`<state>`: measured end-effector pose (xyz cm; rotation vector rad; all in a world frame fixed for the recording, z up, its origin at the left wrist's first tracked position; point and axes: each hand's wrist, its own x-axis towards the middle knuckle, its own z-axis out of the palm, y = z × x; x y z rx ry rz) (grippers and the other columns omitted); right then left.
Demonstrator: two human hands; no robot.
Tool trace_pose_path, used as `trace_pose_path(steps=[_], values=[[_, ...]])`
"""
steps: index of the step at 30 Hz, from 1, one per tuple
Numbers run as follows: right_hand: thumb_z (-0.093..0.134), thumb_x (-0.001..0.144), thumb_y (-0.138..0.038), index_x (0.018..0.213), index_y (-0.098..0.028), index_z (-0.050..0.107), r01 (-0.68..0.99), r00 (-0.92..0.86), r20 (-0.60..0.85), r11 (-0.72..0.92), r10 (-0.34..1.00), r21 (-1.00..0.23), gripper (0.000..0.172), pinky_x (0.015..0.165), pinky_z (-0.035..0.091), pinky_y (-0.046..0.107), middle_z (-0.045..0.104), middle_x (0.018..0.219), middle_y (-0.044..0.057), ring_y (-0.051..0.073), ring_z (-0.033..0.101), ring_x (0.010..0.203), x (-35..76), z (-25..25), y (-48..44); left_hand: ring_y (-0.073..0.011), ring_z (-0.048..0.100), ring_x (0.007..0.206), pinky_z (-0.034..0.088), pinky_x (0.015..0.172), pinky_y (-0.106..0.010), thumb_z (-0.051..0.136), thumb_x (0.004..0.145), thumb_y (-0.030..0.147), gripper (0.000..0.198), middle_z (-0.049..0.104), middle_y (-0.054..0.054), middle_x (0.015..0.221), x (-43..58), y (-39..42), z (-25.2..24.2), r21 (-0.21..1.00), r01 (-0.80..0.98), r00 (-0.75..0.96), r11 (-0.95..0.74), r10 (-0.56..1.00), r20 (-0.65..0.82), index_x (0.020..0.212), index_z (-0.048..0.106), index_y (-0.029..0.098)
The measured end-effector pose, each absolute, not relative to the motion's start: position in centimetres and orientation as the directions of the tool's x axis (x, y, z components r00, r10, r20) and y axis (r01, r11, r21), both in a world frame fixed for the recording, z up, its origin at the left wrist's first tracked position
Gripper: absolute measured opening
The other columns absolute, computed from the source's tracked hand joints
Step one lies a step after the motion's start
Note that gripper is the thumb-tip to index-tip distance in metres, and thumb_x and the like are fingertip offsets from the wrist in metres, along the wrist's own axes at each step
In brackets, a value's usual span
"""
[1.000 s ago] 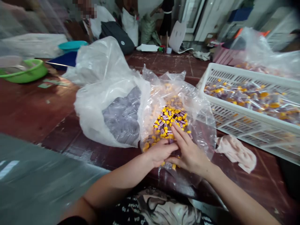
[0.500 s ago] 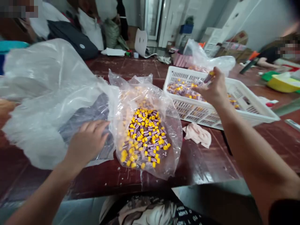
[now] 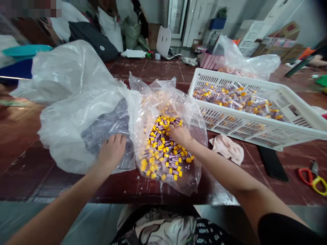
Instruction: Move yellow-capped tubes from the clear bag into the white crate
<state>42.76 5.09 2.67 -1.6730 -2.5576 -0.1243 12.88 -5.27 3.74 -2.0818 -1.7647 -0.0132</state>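
Observation:
A clear plastic bag (image 3: 196, 136) lies open on the dark red table, holding several small tubes with yellow caps and purple labels (image 3: 163, 149). My right hand (image 3: 180, 133) reaches into this bag, its fingers curled down onto the tubes. What they grip is hidden. To the left, a bigger cloudy bag (image 3: 74, 98) holds clear empty sleeves (image 3: 107, 127). My left hand (image 3: 112, 152) rests inside its mouth with the fingers bent over the sleeves.
A white slotted crate (image 3: 255, 127) with packed tubes stands at the right. A pink cloth (image 3: 227, 149), a black flat object (image 3: 272, 163) and red and yellow scissors (image 3: 311, 177) lie in front of it. Another clear bag (image 3: 245, 63) sits behind the crate. A person sits at the far left.
My right hand has come back from over the white crate and gone down into the bag of yellow-capped tubes. My left hand has stayed at the mouth of the big bag.

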Motion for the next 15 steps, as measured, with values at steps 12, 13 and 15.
trace_pose_path(steps=[12,13,15], values=[[0.049,0.1,-0.029,0.126,-0.012,0.056,0.886,-0.345,0.261,0.405,0.901,-0.225,0.032,0.082,0.058,0.045,0.065,0.121,0.02,0.03,0.071,0.096,44.0,2.1,6.6,-0.025,0.071,0.104,0.056,0.094,-0.038,0.061,0.096,0.037,0.039,0.076,-0.007,0.116,11.1,-9.0,3.6,0.57,0.821,-0.194,-0.034,0.922,0.334,0.131,0.065,0.02],[0.054,0.099,-0.033,0.121,-0.014,0.058,0.822,-0.345,0.351,0.461,0.87,-0.334,0.03,0.082,0.058,0.044,0.067,0.116,0.017,0.028,0.071,0.093,44.3,2.8,6.0,-0.0239,0.071,0.102,0.056,0.092,-0.037,0.061,0.096,0.041,0.042,0.076,-0.006,0.116,11.8,-9.6,3.9,0.634,0.77,-0.168,-0.066,0.939,0.302,0.133,0.064,0.021],[0.061,0.097,-0.036,0.11,-0.018,0.063,0.61,-0.394,0.519,0.638,0.758,-0.47,0.022,0.084,0.059,0.042,0.07,0.105,0.011,0.025,0.071,0.089,44.3,4.4,4.1,-0.0234,0.071,0.106,0.056,0.095,-0.038,0.059,0.098,0.044,0.044,0.075,-0.006,0.121,13.6,-10.5,4.1,0.72,0.679,-0.061,-0.141,0.967,0.248,0.135,0.062,0.022]])
